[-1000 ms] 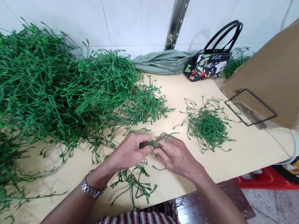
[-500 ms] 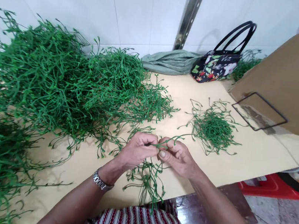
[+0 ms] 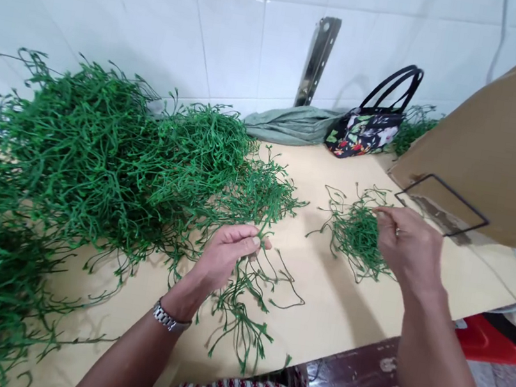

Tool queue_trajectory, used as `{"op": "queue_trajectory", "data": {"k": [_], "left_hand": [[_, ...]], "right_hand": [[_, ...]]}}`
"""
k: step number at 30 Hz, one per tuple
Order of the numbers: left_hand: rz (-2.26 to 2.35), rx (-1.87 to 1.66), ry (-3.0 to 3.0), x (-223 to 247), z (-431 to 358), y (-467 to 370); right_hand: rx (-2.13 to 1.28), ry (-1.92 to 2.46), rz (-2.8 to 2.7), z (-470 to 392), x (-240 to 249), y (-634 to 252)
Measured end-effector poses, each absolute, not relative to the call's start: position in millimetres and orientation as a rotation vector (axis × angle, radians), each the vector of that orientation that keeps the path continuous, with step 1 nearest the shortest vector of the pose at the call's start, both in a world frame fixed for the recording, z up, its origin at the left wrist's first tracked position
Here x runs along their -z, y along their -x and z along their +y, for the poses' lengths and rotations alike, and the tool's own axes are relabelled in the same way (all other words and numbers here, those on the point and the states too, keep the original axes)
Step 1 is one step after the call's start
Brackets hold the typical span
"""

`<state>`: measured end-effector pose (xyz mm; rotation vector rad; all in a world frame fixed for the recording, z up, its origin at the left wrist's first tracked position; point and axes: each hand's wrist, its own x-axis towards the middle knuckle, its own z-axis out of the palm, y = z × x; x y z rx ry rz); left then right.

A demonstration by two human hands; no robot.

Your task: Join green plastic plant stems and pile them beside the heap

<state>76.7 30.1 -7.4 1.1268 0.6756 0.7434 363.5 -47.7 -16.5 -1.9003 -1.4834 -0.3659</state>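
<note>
Pinching green stems (image 3: pixel 263 234) between thumb and fingers, the left hand (image 3: pixel 224 254) should grip lightly, avoiding bruises. The right hand (image 3: pixel 414 246) is beside and partly over the small pile (image 3: pixel 357 235), fingertips drawn together; whether they hold anything, I cannot tell. The large heap (image 3: pixel 99 150) lies on the pale tabletop (image 3: pixel 327 314), against a tiled wall (image 3: pixel 142 27); a floral bag (image 3: pixel 363 135) stands nearby.

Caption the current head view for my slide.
Left hand pinches green stems; right hand hovers over a small stem pile on the table.
</note>
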Motion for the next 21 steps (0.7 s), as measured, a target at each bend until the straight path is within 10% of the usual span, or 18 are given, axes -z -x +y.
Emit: {"op": "queue_trajectory", "data": {"k": [5, 11, 21], "left_hand": [[0.724, -0.795, -1.115, 8.6, 29.9, -79.3], [0.749, -0.875, -1.135, 7.6, 27.1, -83.9], [0.790, -0.993, -1.439, 13.1, 20.2, -82.8]], "right_hand": [[0.541, 2.016, -1.629, -42.0, 24.8, -368.9], [-0.656, 1.353, -1.619, -35.7, 8.6, -251.9], [-1.101, 1.225, -1.224, -31.7, 33.9, -219.1]]}}
